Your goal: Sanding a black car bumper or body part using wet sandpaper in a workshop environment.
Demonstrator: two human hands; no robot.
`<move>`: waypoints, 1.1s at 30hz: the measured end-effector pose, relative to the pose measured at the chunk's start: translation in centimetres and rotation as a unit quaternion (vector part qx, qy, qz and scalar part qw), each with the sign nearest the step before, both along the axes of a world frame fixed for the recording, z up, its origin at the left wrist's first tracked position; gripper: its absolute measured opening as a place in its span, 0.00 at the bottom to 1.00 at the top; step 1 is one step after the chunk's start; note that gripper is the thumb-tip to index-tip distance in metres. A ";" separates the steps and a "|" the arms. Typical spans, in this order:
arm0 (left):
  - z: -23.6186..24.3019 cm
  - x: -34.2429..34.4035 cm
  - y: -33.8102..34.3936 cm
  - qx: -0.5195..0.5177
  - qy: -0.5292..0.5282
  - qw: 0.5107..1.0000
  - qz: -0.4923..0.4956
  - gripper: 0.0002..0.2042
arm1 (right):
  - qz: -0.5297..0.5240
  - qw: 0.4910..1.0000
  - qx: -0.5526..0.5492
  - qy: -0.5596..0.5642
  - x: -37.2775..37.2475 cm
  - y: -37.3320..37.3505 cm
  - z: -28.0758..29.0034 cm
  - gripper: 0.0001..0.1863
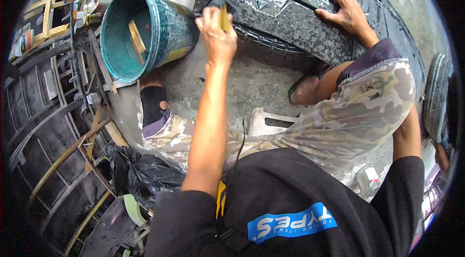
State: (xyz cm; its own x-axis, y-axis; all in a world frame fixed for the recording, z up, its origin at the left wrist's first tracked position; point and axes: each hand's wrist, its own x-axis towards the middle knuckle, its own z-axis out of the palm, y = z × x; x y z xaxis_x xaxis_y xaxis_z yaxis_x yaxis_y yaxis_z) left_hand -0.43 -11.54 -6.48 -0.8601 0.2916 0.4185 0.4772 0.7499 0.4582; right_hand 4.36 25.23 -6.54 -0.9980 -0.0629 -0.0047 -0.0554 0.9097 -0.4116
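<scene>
My left hand is closed around a flat yellowish piece with a dark end; its exact kind is blurred. It is held at the near left edge of a large black moulded panel, which looks like a vehicle body part and is wet, with pale speckles and streaks. On the panel's right part rests my right hand, thumb and fingers spread, holding nothing. A green bucket stands just left of my left hand, with wooden strips inside.
Beneath the panel's near edge shows a tyre. My legs lie bent around the wet floor. A rack of dark and wooden strips fills the left side, beside a black plastic bag. Another tyre stands far right, and a can behind my right leg.
</scene>
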 end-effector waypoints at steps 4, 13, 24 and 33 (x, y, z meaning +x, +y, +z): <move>-0.3 -1.1 -0.1 0.024 0.036 0.998 0.037 0.07 | 0.006 1.000 -0.002 0.010 -0.6 -0.4 0.1 0.38; 0.0 -1.5 -0.2 0.005 0.038 0.999 0.035 0.06 | 0.020 0.998 0.015 0.066 -0.4 0.5 -2.1 0.38; -0.6 1.6 1.0 0.047 -0.003 0.999 0.028 0.08 | 0.032 0.991 0.030 0.126 0.0 0.2 -2.2 0.36; -0.6 1.8 1.3 0.058 -0.003 0.998 0.036 0.08 | 0.038 0.993 0.031 0.103 -0.1 0.6 -2.2 0.37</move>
